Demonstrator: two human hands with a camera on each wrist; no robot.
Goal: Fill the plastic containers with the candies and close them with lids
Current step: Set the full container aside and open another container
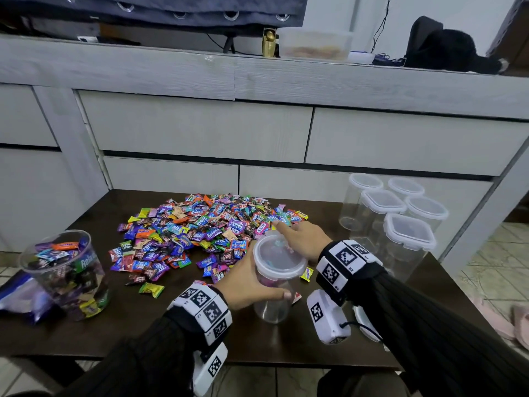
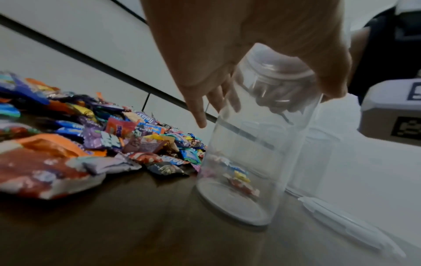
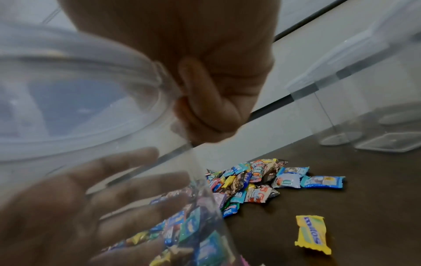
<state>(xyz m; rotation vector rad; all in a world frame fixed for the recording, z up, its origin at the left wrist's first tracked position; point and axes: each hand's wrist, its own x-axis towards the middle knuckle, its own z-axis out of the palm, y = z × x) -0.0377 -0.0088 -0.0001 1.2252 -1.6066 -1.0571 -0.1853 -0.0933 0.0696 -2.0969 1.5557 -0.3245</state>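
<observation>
surface: dark wooden table [image 1: 160,333] before pale drawer fronts.
candies [image 1: 206,230]: loose heap at centre.
round container [image 1: 274,308]: upright at 5 o'clock of the heap, lid [image 1: 279,257] on top.
left hand [image 1: 246,285]: fingers curled round the container wall.
right hand [image 1: 303,239]: on the lid's 1 o'clock edge; finger state cannot be told.
lidded containers [image 1: 400,222]: clustered at 3 o'clock.
filled jar [image 1: 65,273]: at 8 o'clock.

The head view looks down and forward over the dark surface [image 1: 177,325] toward the drawers. Each wrist view sits low and close, looking along its hand; all three share the clear container [image 1: 276,270] [image 2: 257,144] [image 3: 91,126] at centre.
</observation>
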